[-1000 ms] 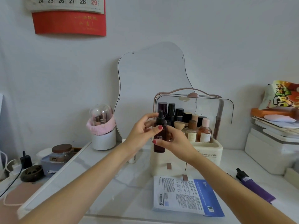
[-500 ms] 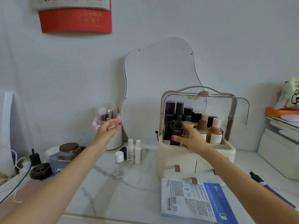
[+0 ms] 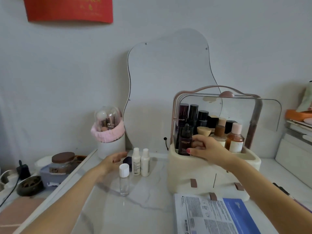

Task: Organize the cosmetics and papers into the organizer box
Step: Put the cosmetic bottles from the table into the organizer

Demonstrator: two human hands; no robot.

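A cream organizer box (image 3: 199,168) with a raised clear lid stands right of centre, its top tray full of bottles. My right hand (image 3: 205,146) grips a dark dropper bottle (image 3: 185,142) standing in the tray's front-left corner. My left hand (image 3: 112,162) hovers low over the table with relaxed fingers, holding nothing, just left of a small dark jar (image 3: 127,161). Beside it stand two small white bottles (image 3: 141,162) and a clear bottle with a white cap (image 3: 124,179). A blue-and-white paper packet (image 3: 214,217) lies in front of the box.
A wavy mirror (image 3: 168,81) leans on the wall behind. A brush holder with a pink band (image 3: 108,132) stands at back left. A brown-lidded jar (image 3: 62,162) and a round dark dish (image 3: 30,184) sit off the table's left edge. White boxes (image 3: 297,149) are stacked right.
My right hand has set the dropper bottle down into the organizer's front-left corner. My left hand dropped from near the brush holder to just above the table by the small bottles.
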